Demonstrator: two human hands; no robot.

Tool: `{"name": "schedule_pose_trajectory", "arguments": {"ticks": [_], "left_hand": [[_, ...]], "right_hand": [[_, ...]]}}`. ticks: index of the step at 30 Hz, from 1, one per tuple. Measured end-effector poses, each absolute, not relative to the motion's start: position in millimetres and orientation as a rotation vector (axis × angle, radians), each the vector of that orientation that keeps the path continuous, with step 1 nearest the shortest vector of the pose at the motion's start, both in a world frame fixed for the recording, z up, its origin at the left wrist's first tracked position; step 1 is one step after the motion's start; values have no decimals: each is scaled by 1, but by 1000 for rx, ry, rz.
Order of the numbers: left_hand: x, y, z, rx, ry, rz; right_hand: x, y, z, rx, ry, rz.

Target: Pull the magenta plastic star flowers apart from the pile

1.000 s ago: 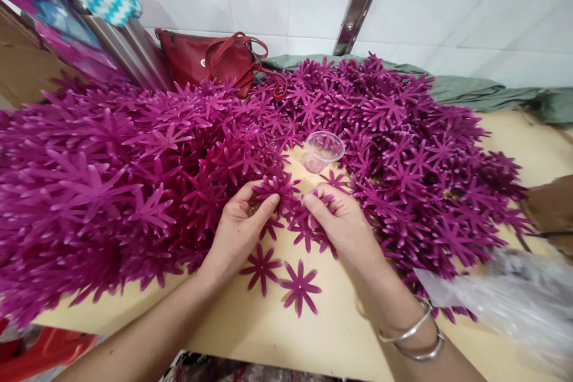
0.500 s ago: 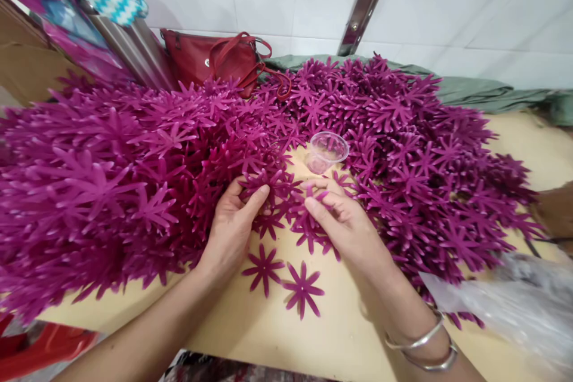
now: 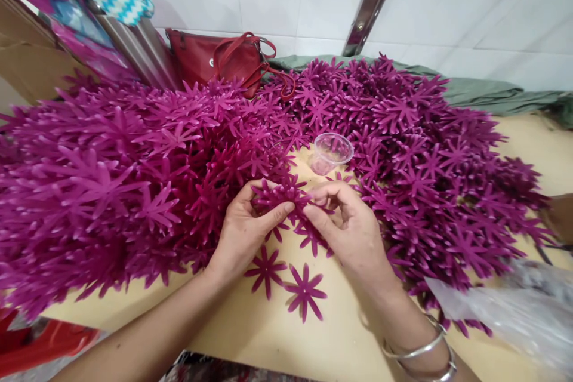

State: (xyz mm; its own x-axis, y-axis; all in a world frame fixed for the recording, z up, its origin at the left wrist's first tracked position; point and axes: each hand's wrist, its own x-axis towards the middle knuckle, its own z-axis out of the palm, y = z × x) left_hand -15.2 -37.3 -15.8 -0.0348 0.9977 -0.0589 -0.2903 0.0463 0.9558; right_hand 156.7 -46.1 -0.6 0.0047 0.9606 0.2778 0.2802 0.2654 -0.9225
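My left hand (image 3: 246, 224) is closed on a small stack of purple fabric flower pieces (image 3: 282, 194), thumb on top. Meeting it from the right, my right hand (image 3: 347, 218) pinches at the stack's right edge between thumb and fingers. Just what its fingertips grip is partly hidden. Below the hands, two single flower pieces, a left one (image 3: 266, 271) and a right one (image 3: 305, 292), lie flat with narrow petals spread. A few more lie under the hands. Beyond them stands a small clear plastic cup (image 3: 333, 149).
Heaped flower pieces fill the left (image 3: 102, 191) and right (image 3: 412, 173) of the yellowish tabletop (image 3: 250, 328). A red handbag (image 3: 197, 59) rests at the back by the white wall. Clear plastic bags (image 3: 505, 310) lie at right; a red plastic object (image 3: 49, 340) shows lower left.
My hands have come together; the right hand's fingers now meet the stack in my left hand. My left hand has shifted right. The view has shifted slightly.
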Motion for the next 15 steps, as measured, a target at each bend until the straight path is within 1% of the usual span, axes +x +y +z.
{"name": "schedule_pose_trajectory", "arguments": {"ticks": [4,11,15], "left_hand": [[-14,-39,-13,948,1057,1256],[-16,-37,-21,834,994,1234],[-17,-34,-25,806,1015,1304]], "right_hand": [[154,-46,-3,-1221,-1412,985],[156,-42,-7,-1269,-1261,928],[158,-39,-11,-1200,-1021,1053]]}}
